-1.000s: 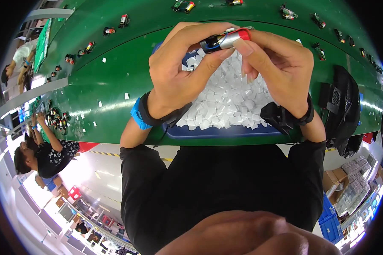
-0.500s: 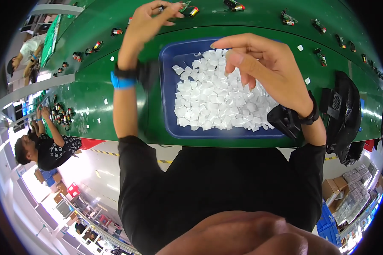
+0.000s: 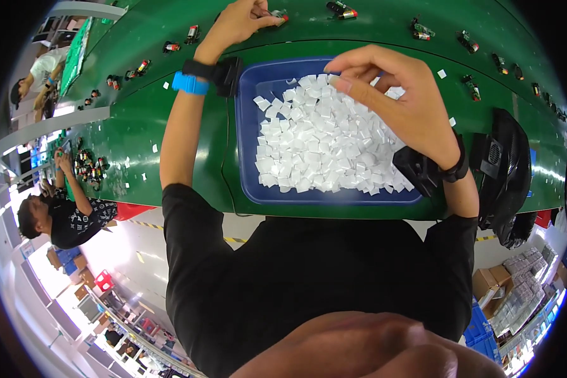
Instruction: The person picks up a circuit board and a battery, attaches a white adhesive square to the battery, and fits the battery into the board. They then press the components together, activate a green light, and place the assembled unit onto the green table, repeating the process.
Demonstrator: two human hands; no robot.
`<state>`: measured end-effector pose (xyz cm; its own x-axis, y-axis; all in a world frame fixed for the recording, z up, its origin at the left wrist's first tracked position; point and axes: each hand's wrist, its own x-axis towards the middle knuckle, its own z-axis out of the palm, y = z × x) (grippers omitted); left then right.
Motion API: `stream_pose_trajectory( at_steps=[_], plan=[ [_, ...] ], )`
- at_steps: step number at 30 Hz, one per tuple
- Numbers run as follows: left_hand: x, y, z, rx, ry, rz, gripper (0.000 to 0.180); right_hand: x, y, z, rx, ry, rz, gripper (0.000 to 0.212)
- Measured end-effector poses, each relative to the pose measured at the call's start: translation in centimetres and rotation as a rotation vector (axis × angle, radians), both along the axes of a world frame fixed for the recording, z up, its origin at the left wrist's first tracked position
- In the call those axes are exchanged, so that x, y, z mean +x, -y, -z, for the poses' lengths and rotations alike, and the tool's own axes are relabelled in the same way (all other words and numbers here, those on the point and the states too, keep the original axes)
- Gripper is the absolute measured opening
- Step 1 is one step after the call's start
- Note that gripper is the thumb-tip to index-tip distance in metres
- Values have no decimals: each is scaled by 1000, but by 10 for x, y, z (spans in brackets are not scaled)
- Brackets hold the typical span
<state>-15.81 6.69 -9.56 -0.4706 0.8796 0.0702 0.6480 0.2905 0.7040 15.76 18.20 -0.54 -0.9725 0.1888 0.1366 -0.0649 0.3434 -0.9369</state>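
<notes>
My left hand (image 3: 240, 20) is stretched out to the far side of the green belt (image 3: 138, 120), its fingers closed on a small cylindrical part with a red end (image 3: 278, 15). My right hand (image 3: 394, 94) hovers over a blue tray (image 3: 246, 151) heaped with small white square pieces (image 3: 321, 142). Its thumb and fingertips are pinched together just above the pile; whether a white piece sits between them I cannot tell. A blue band and a black strap circle my left wrist.
More small red-ended parts (image 3: 341, 9) lie spaced along the far side of the belt. Stray white squares are scattered on the green surface. A black bag (image 3: 507, 170) hangs at the right edge. Another person (image 3: 57, 211) works at the lower left, with boxes on the floor.
Both hands held the part together over the tray a second ago. My left hand has since carried it out to the far belt, and my right hand has dropped toward the white pieces.
</notes>
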Motion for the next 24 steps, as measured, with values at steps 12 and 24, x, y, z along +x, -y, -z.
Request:
stream_pose_trajectory(
  at_steps=[12,24],
  plan=[
    [140,44,-90,326,-42,167,28,-16,-5,13,568,-429,235,26],
    [131,45,-99,134,1100,93,33,-12,-11,6,698,-671,166,24]
  ],
)
